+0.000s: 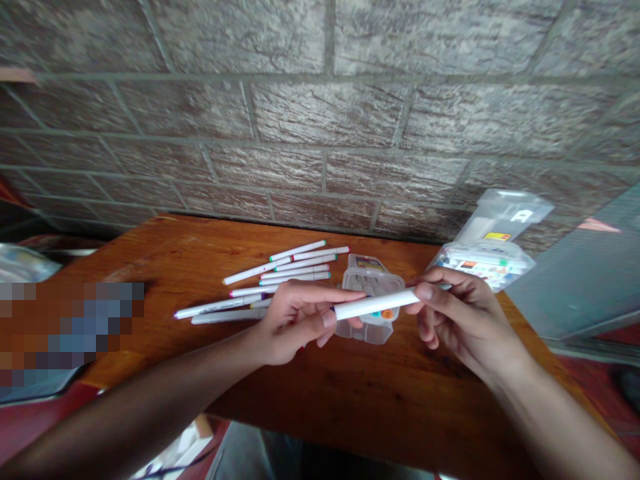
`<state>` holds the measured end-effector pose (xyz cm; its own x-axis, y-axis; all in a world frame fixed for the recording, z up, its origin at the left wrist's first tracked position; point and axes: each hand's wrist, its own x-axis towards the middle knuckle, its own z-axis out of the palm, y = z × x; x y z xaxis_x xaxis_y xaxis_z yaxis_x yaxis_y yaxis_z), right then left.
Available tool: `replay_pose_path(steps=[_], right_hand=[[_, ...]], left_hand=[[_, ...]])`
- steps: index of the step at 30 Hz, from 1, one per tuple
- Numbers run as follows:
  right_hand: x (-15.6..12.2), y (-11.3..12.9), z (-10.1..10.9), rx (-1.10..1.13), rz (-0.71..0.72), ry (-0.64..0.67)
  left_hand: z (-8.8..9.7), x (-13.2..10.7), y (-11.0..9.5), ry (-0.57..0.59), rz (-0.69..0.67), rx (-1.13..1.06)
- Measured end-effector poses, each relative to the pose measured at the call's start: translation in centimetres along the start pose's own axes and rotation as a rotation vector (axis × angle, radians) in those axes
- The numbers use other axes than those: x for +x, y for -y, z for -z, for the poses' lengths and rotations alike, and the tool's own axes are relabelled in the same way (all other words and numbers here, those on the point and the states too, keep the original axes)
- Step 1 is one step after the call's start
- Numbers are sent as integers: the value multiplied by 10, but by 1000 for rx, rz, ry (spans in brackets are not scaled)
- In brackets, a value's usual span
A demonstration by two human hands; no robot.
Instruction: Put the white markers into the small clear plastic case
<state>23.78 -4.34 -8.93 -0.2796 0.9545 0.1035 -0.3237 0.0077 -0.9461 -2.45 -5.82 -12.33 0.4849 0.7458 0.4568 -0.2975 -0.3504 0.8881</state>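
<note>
The left hand (295,323) and right hand (465,320) grasp a white marker (375,305) at either end, apparently working its cap, above a clear plastic case (370,275) on the wooden table (400,413).

That white marker (375,305) was only partly visible: one end was tucked into the left hand (300,321) and the right hand (465,313) covered the rest, so I couldn't make out much there. The little clear plastic box (369,330) sat behind both hands, half hidden, and what was inside was too murky to tell. Labels on the clear bag (483,263) were way too tiny to read. A big pixelated blur (70,333) wiped out the left side of the tabletop (400,400), and the shiny bag (23,265) got cut off by the edge.
</note>
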Motion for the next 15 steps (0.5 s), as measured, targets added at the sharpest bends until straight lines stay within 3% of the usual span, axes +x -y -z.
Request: replay_pose_path(steps=[15], right_hand=[[1, -1, 0, 8, -6, -13]], left_hand=[[1, -1, 2, 27, 45, -55]])
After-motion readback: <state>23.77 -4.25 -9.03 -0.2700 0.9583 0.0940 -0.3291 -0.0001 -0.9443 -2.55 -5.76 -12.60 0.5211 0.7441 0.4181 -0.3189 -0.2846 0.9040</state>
